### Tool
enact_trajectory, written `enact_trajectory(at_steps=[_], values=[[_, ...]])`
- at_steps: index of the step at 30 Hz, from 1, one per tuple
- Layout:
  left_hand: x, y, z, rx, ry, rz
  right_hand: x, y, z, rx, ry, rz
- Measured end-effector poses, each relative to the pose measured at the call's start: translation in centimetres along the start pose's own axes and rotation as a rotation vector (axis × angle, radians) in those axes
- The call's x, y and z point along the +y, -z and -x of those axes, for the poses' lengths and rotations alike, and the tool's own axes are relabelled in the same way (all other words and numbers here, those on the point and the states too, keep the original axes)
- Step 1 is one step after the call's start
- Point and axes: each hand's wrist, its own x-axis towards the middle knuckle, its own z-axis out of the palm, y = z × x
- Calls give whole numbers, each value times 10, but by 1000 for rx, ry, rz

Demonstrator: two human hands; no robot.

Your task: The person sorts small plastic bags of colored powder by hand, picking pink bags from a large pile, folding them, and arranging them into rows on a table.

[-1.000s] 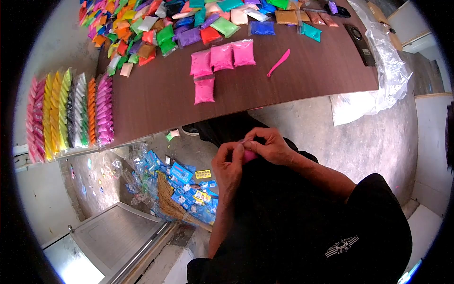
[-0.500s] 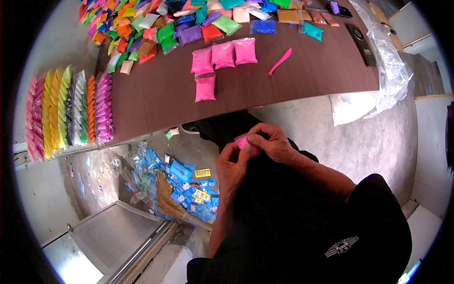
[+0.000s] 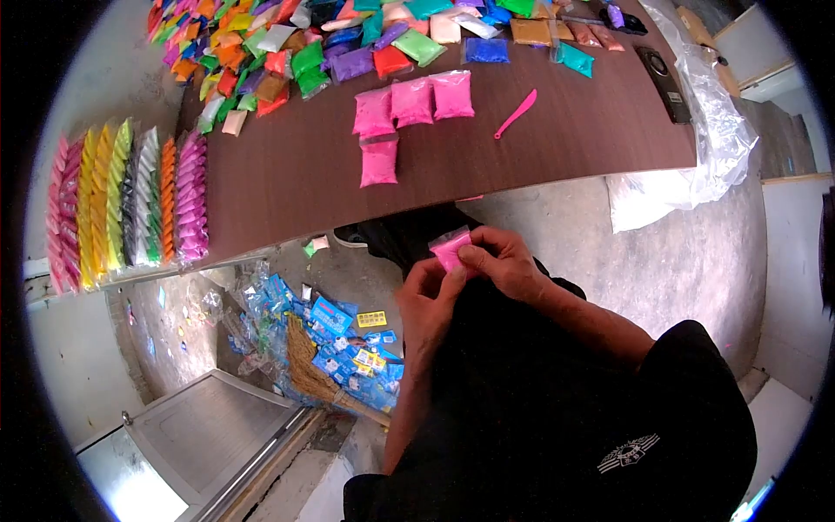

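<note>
Between my two hands, over my lap, is a small clear packet of pink clay-like material (image 3: 450, 250). My left hand (image 3: 428, 294) pinches its lower edge, thumb against fingers. On the other side my right hand (image 3: 502, 261) grips it with the thumb pressed on its face. The packet's lower part is hidden by my fingers. Beyond my hands, on the brown table (image 3: 287, 187), lie several similar pink packets (image 3: 411, 101), one of them (image 3: 379, 161) nearer me. To their right rests a pink plastic knife (image 3: 517, 113).
A heap of coloured packets (image 3: 348, 52) covers the table's far side. Twisted packet strips (image 3: 130, 204) hang at the left edge. A black device (image 3: 664, 84) and clear plastic sheeting (image 3: 718, 130) are at the right. On the floor lie a straw broom (image 3: 309, 361) and blue wrappers (image 3: 348, 348).
The pink packet now shows more of its face and its clear top edge, tilted upward between my hands. My right fingers have shifted down along its side.
</note>
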Motion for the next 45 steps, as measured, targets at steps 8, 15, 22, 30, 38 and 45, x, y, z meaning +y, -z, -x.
enact_trajectory(at_steps=[8,15,22,30,38,45], values=[[2,8,2,-23,24,-41,-16,-6,0,-70,3,-30],[0,2,2,-58,25,23,7,-1,1,3,-45,4],[-11,12,1,-64,120,148,-8,-12,4,-28,-81,-4],[-11,32,16,38,-30,104,-27,-30,3,-145,-156,29],[-6,52,27,73,-37,196,-14,-54,-4,-152,19,255],[-15,74,32,155,-163,170,-36,-89,-5,-161,-72,67]])
